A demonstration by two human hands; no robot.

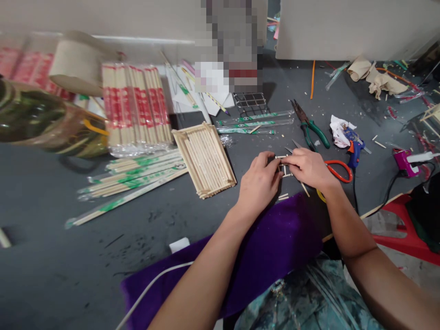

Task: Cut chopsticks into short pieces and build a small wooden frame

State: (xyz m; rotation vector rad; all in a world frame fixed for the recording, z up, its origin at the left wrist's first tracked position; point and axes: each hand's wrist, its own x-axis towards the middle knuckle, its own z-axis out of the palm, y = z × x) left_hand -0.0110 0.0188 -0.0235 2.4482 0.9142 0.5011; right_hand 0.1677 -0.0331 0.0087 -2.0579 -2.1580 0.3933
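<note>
My left hand [256, 183] and my right hand [309, 167] meet over the table, fingertips pinched together on a small frame of cut wooden sticks [285, 173]. Fingers cover part of that frame. Just below lie short stick pieces [283, 197] and a longer loose stick [305, 189]. Under my right hand is a pair of scissors with red handles [340, 170], its blades partly hidden. To the left of my hands rests a rectangular tray made of chopsticks [206, 160].
Green-handled pliers [309, 126], a blue glue gun [356, 152] and a purple glue gun [407, 161] with cords lie to the right. Wrapped chopsticks [137, 107] are stacked at left. A wire rack [250, 103] stands behind. Purple cloth [271, 247] hangs over the front edge.
</note>
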